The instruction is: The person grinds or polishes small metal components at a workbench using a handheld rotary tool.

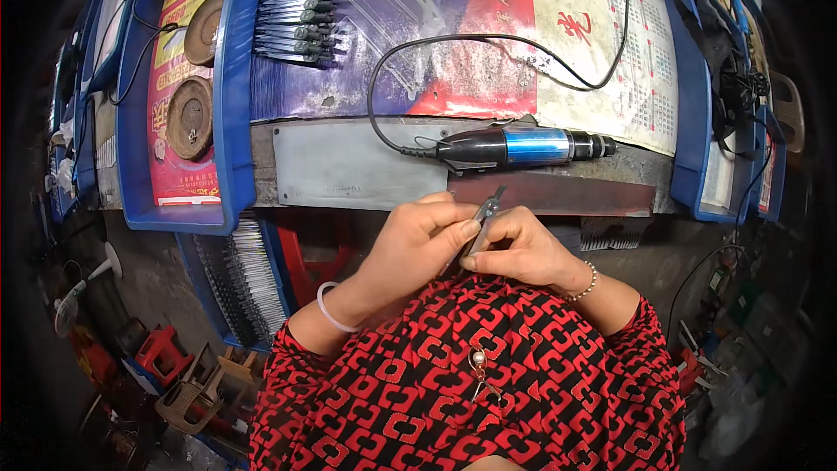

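My left hand [414,237] and my right hand [526,253] meet in front of my chest, just off the table's near edge. Between them they grip a small dark metal scissors-like tool [489,207] with a round pivot, its narrow tip pointing up and away. Left thumb and fingers pinch it near the pivot, while the right fingers close on its lower part. Fingers cover most of its lower end. Beyond my hands lies a blue and black corded electric screwdriver [536,146], touched by neither hand.
Similar metal tools [301,13] lie in rows at the far left of the paper-covered table. A blue tray [234,122] with two round brown dishes [190,118] stands at left. Another blue tray [691,170] is at right. The screwdriver's black cable [375,78] loops across the table.
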`<state>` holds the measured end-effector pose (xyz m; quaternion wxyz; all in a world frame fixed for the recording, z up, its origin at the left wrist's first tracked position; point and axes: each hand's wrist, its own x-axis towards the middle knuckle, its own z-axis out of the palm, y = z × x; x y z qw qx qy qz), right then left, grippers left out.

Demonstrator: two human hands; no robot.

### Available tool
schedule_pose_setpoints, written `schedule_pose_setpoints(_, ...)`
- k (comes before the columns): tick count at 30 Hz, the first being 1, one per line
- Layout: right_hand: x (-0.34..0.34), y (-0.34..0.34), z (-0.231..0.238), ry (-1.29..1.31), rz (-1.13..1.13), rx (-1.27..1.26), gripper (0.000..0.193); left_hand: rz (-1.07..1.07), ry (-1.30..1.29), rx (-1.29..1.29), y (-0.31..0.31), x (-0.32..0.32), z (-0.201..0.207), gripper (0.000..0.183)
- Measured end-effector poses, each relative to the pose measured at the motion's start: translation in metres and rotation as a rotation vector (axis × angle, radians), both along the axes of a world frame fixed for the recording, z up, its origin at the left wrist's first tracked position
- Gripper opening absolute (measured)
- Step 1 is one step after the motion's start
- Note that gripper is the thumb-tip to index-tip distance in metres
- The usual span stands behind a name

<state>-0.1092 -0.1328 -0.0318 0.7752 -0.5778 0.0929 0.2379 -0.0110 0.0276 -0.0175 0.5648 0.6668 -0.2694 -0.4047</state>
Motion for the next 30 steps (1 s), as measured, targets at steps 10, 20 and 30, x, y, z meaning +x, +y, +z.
schedule_pose_setpoints(10, 0.019, -0.001, 0.015, 0.204, -0.09, 0.27, 0.014, 0.064, 0.779, -0.082, -0.007, 0.022, 0.011, 0.024)
schedule_pose_setpoints(20, 0.013, 0.006, 0.012, 0.13, -0.091, 0.213, 0.014, 0.038, 0.073, 0.033, -0.002, 0.013, 0.015, 0.017)
schedule_pose_setpoints(30, 0.01, -0.002, 0.01, 0.073, 0.034, 0.177, 0.014, -0.056, 0.205, 0.061, 0.005, 0.019, 0.016, 0.022)
